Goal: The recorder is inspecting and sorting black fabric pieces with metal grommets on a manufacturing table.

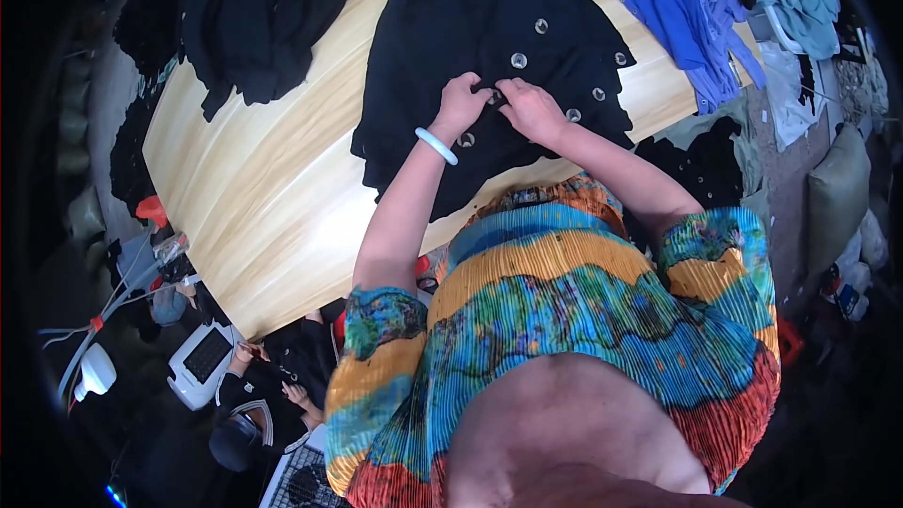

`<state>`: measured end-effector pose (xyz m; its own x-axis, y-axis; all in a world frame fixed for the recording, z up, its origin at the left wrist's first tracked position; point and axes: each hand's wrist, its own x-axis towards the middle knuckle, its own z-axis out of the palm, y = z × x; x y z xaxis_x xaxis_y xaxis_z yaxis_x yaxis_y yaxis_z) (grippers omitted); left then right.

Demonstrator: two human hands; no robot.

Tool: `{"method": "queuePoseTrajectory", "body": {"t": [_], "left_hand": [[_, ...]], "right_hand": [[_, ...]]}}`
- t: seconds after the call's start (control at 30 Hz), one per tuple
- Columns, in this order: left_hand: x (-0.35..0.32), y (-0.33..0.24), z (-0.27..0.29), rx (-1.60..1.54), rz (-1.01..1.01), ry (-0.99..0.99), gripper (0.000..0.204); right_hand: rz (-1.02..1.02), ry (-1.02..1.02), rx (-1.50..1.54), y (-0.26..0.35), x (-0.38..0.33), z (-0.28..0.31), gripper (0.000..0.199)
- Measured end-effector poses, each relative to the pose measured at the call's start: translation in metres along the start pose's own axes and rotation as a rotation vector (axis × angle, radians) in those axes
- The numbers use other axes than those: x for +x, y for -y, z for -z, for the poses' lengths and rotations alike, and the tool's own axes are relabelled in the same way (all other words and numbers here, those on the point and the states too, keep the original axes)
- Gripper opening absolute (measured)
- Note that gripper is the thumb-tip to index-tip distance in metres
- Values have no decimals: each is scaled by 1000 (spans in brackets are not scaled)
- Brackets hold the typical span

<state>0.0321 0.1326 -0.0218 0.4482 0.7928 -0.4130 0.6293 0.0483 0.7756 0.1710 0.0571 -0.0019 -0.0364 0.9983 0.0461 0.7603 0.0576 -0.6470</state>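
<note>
A black garment (423, 42) with ragged-looking edges is spread on the wooden table in front of me. Large dark buttons with pale centres run down it in two rows, one of them a loose-standing button (518, 60) just beyond my fingers. My left hand (461, 103), with a pale bangle (436, 146) on its wrist, pinches the cloth beside a button. From the other side my right hand (532, 109) closes its fingers on the same spot. The button between the two hands is partly hidden by the fingertips.
Another black garment (254, 23) lies on the table (273, 188) at the far left. Blue-purple clothes (691, 33) hang over its right edge. Below on the left, a person (249, 423) sits by a white machine (202, 367). A stuffed sack (839, 183) stands at the right.
</note>
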Motion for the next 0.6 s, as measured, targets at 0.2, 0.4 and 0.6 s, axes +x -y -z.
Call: {"method": "queuePoseTrajectory", "body": {"t": [0.2,0.4,0.6], "left_hand": [[-31,-27,7,156,-165,139,43],[-34,-11,-11,283,-310,-31,35],[-37,-4,-21,337,-389,-133,26]], "right_hand": [[135,184,-107,-12,2,5,17],[112,371,-76,-12,11,12,13],[242,413,-261,-10,6,5,14]]}}
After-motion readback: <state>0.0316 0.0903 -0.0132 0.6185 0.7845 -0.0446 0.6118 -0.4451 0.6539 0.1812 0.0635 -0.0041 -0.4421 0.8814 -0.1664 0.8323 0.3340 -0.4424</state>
